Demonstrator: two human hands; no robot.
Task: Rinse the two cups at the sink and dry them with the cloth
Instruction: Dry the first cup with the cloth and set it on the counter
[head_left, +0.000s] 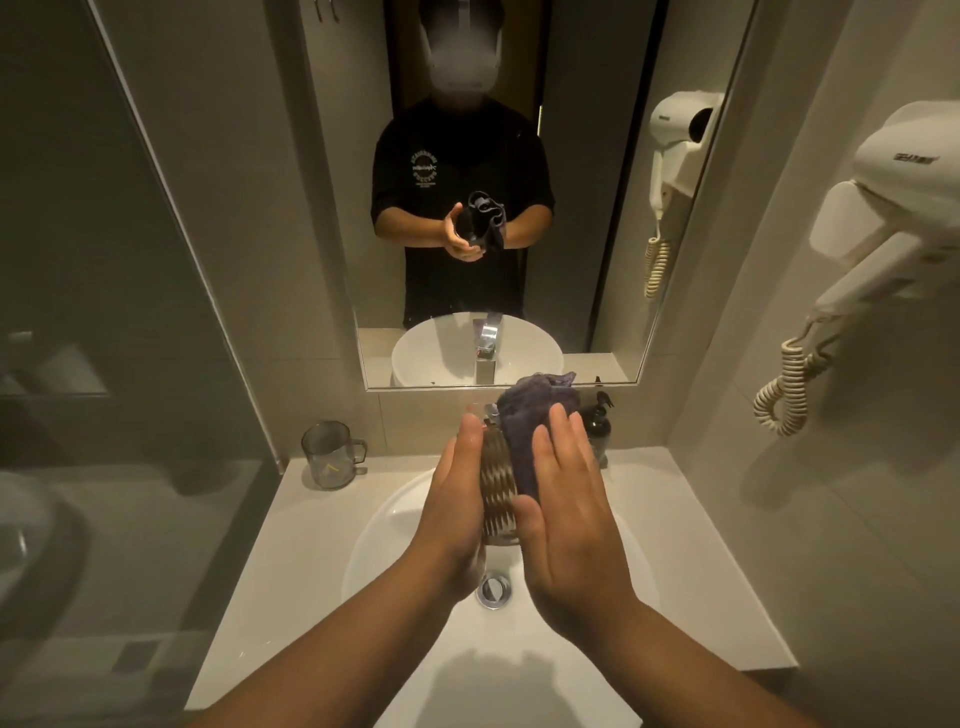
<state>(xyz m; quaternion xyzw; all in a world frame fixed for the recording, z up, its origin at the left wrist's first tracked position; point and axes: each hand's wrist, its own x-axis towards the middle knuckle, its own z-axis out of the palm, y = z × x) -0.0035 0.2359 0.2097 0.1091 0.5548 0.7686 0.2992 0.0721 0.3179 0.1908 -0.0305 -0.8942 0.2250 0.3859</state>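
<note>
A ribbed glass cup (497, 493) lies on its side between my palms above the white sink basin (384, 525). My left hand (457, 499) holds the cup from the left with fingers nearly straight. My right hand (566, 514) presses a dark purple cloth (530, 421) against the cup's right side, fingers straight. The cloth bunches up past the cup's far end. A second cup (330, 454), clear grey with a handle, stands upright on the counter at the back left.
The faucet (488, 413) is mostly hidden behind the cloth. A dark pump bottle (597, 423) stands at the back right of the basin. The drain (493, 590) lies below my hands. A wall hair dryer (878, 208) with coiled cord hangs to the right. A mirror (260, 208) faces me.
</note>
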